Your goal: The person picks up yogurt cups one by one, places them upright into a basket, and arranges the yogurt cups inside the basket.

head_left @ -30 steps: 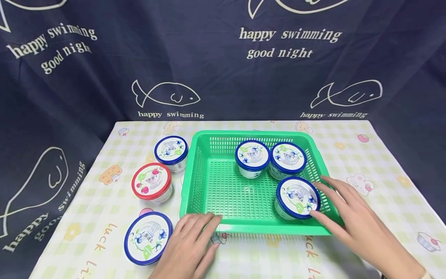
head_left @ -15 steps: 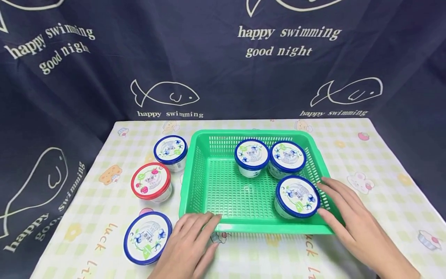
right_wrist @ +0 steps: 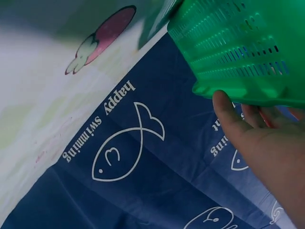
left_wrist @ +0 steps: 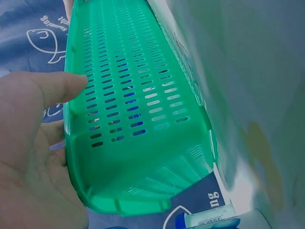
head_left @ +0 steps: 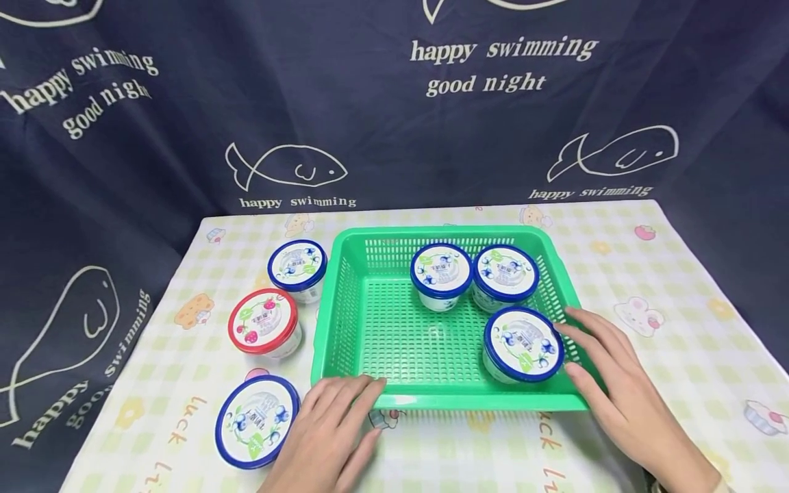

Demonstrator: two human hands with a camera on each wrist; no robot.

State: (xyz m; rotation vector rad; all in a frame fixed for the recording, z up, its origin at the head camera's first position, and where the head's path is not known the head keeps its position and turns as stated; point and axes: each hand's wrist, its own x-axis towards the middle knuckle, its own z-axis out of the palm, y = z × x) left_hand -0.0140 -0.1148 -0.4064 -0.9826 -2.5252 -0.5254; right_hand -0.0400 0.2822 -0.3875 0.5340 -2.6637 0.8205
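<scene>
In the head view a green plastic basket (head_left: pixel 453 402) stands on the table. Three blue-lidded tubs with blueberry prints sit in its right half: a back-middle tub (head_left: pixel 441 268), a back-right tub (head_left: pixel 507 274) and a front-right tub (head_left: pixel 524 344). My right hand (head_left: pixel 622 390) lies over the basket's right rim, its fingers spread beside the front-right tub. My left hand (head_left: pixel 333 431) rests with its fingers on the front-left corner of the rim. In the left wrist view its thumb (left_wrist: pixel 71 86) lies against the basket's outer wall. The right wrist view shows the right thumb (right_wrist: pixel 224 107) by the rim.
Left of the basket are a blue-lidded tub (head_left: pixel 298 266) at the back, a red-lidded tub (head_left: pixel 264 320) with berry prints, and another blue-lidded tub (head_left: pixel 257 421) close to my left hand. A checked cloth (head_left: pixel 166 370) covers the table. Behind hangs a dark blue curtain (head_left: pixel 382 123).
My right thumb has drawn back from the lid of the front-right tub, and the hand has shifted slightly outward. My left hand stays at the rim. The head view has tilted a little.
</scene>
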